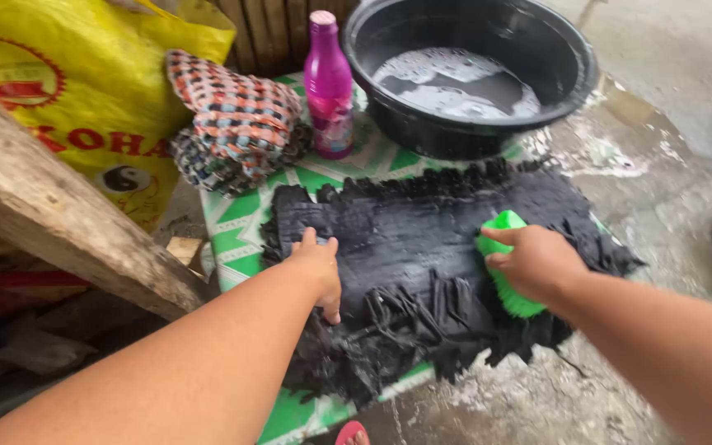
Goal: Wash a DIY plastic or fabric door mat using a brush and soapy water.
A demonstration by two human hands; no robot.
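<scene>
Hands on wet black fringed mat, spread over green patterned board at centre.
Left hand flat, fingers apart, pinning mat's left side; right hand clamped on green scrub brush at right. Black soapy basin, purple bottle beyond.

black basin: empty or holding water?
Holding water. The basin has shallow soapy water with foam patches across its bottom; it is far from full.

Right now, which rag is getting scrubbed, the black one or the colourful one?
The black fringed rag, spread flat on the green mat. The left hand presses it while the right hand holds a green brush on it. The colourful woven rag lies bunched, untouched.
</scene>
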